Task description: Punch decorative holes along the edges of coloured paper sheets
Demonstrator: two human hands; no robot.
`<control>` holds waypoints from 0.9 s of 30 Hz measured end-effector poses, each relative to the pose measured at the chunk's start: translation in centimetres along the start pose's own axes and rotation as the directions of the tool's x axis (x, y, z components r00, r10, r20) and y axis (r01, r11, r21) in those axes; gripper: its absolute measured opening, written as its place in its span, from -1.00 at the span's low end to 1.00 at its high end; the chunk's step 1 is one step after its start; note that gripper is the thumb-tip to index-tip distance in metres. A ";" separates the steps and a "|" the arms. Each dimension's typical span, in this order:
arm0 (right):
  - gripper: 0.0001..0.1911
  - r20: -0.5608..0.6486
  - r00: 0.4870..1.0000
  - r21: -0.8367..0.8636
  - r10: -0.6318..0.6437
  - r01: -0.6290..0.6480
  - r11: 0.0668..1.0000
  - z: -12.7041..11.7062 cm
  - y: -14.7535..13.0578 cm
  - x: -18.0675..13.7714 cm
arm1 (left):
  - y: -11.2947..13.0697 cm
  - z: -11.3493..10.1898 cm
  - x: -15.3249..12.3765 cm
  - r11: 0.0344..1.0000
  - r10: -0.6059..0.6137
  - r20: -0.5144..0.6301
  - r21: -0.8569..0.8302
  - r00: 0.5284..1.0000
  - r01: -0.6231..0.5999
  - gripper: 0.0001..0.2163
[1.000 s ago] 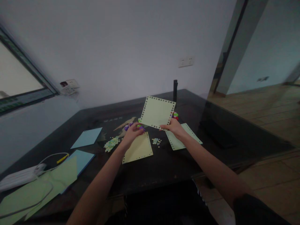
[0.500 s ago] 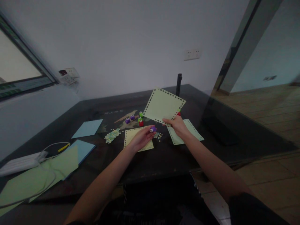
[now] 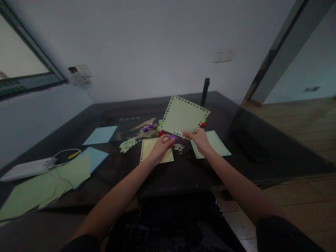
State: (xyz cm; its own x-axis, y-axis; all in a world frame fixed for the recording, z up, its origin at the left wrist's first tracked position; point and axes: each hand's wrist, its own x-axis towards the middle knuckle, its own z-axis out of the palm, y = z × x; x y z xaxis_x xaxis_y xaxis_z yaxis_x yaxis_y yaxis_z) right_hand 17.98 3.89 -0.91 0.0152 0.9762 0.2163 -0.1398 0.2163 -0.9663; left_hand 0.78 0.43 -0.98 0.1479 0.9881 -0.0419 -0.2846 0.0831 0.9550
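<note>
My right hand (image 3: 201,140) pinches the lower edge of a pale yellow-green paper sheet (image 3: 185,117), raised and tilted above the table. Small shapes are punched along its edges. My left hand (image 3: 160,147) is closed around a small purple craft punch (image 3: 172,138), close to the sheet's lower edge. Whether the punch touches the paper I cannot tell. Under my left hand lies a yellowish sheet (image 3: 147,148) with a punched border, partly hidden. Another punched sheet (image 3: 212,145), pale green, lies below my right hand.
Beyond my left hand stand purple punches (image 3: 148,127), a red punch (image 3: 160,133) and green ones. Punched-out paper bits (image 3: 127,144) are heaped leftward; a smaller pile (image 3: 179,147) lies centrally. Blue sheets (image 3: 101,135), green sheets (image 3: 52,183) and a white power strip (image 3: 28,168) lie left.
My left hand has turned and brought the purple punch up to the held sheet's lower edge, its fingers closing round it. The view has shifted slightly; my right hand still holds the sheet.
</note>
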 end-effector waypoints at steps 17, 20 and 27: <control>-0.61 -0.003 1.000 -0.109 -0.031 0.030 0.994 -0.5 0.2 0.2 | -0.4 -0.1 0.0 0.993 -0.026 0.007 -0.113 1.000 0.027 -0.71; -0.62 -0.001 0.999 -0.130 -0.039 0.039 0.991 -0.7 0.5 0.4 | -0.4 0.0 0.0 0.992 -0.028 0.004 -0.121 1.000 0.028 -0.70; -0.59 0.001 0.999 -0.113 -0.054 0.054 0.992 -0.5 0.4 0.3 | -0.3 0.2 -0.3 0.990 -0.023 -0.006 -0.137 1.000 0.022 -0.67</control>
State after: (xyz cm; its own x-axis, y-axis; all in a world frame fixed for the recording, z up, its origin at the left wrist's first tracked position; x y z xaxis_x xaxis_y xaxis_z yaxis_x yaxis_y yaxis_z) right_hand 18.43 4.27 -1.30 0.0218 0.9630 0.2687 -0.0261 0.2693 -0.9627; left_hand 1.02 0.09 -1.20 0.1485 0.9867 -0.0661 -0.4080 0.1220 0.9048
